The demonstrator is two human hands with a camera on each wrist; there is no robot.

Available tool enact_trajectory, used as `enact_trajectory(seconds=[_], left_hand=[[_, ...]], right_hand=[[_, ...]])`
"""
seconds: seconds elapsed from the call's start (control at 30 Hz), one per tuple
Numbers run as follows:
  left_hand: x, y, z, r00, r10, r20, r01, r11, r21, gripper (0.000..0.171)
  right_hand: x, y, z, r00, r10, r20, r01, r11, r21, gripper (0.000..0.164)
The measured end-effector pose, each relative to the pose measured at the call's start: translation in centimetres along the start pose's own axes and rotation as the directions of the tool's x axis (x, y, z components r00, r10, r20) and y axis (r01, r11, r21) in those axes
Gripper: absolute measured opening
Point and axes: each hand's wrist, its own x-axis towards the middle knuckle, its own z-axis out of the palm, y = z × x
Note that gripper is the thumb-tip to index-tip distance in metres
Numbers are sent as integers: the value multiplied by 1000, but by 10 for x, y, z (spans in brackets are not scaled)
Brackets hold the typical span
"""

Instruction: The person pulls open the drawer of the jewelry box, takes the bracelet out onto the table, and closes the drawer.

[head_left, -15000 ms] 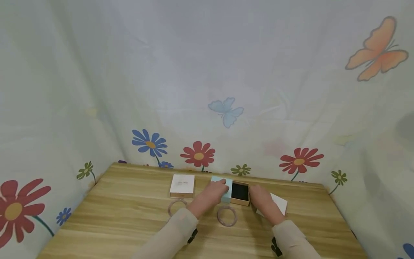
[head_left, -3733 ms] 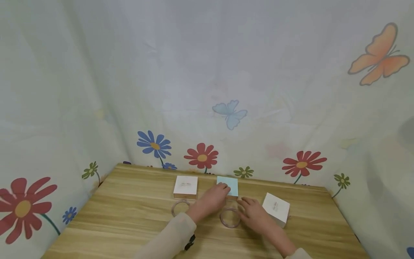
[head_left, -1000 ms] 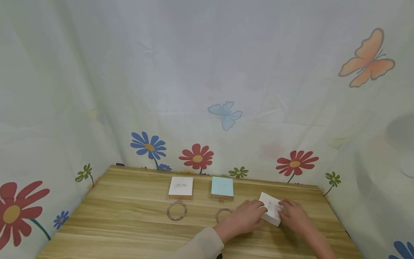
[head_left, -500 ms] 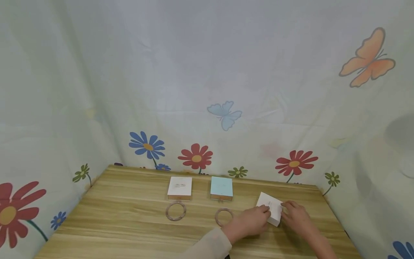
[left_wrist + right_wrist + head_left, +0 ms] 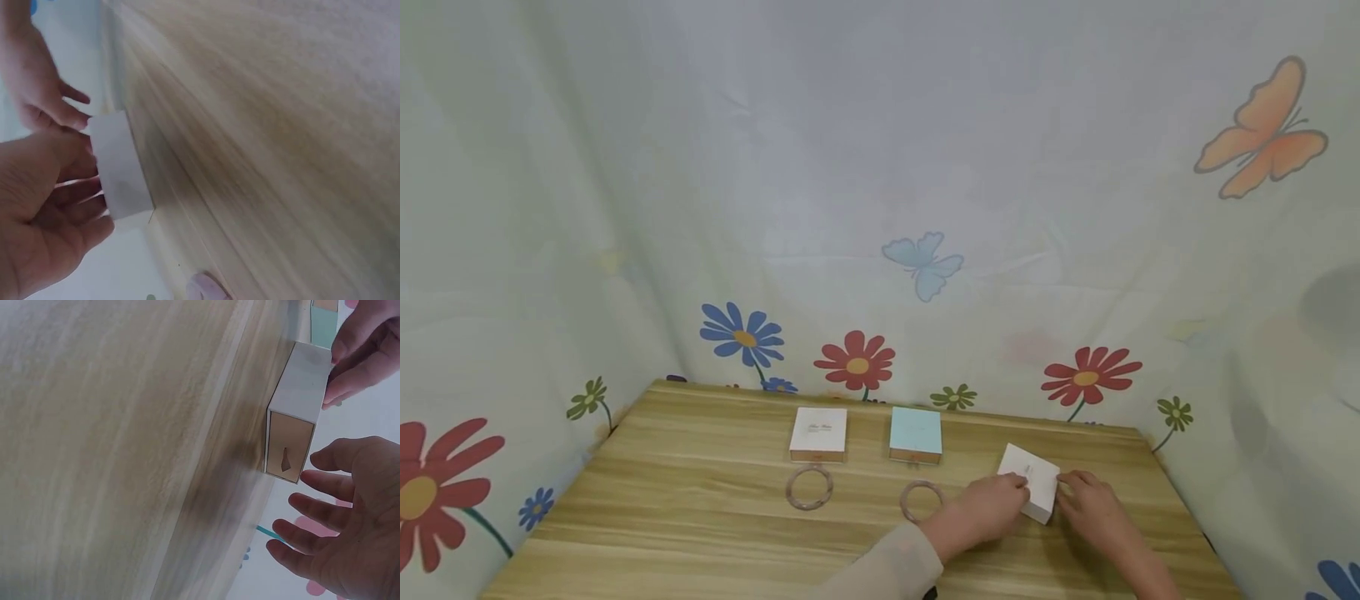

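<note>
At the right of the table, a white drawer-style gift box [image 5: 1039, 486] lies turned at an angle. My left hand [image 5: 977, 515] grips it from the left, fingers over its top. My right hand [image 5: 1093, 507] is at its right end, fingers spread. In the right wrist view, a tan drawer front [image 5: 290, 440] with a small ribbon tab [image 5: 285, 460] faces that hand, and the fingertips are close to its edge; whether they touch is unclear. The drawer looks pushed in. In the left wrist view, the white box [image 5: 119, 162] shows its plain side beside my left fingers.
Another white box [image 5: 818, 429] and a light blue box [image 5: 915, 429] stand near the back of the wooden table [image 5: 700, 517]. A bangle [image 5: 808, 507] lies before the white one, a second bangle [image 5: 903, 500] before the blue one. Behind hangs a flowered curtain [image 5: 820, 167].
Earlier my hands were at the blue box, its drawer out showing a dark inside; that drawer is now in. Both hands moved right to the angled white box. Little differs in the last second.
</note>
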Motion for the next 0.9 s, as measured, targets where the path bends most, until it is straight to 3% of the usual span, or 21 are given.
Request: enact_trajectory(seconds=[0.17,0.37,0.63,0.9], left_hand=[[6,4,2,997,0,-72,8,995,102,18],[14,9,2,996,-30,-86,45,983,179,21],[18,12,2,993,-71,-90,89,973,212,21],[22,3,5,987,-118,-107,137,973,188,19]], right_hand=[[-2,1,0,999,-11,-36,12,1000,26,28],[-6,3,1,993,-49,-109,54,998,43,23],[-5,3,1,1000,5,-22,-4,998,60,24],[-6,4,-1,1000,17,-18,-17,999,39,22]])
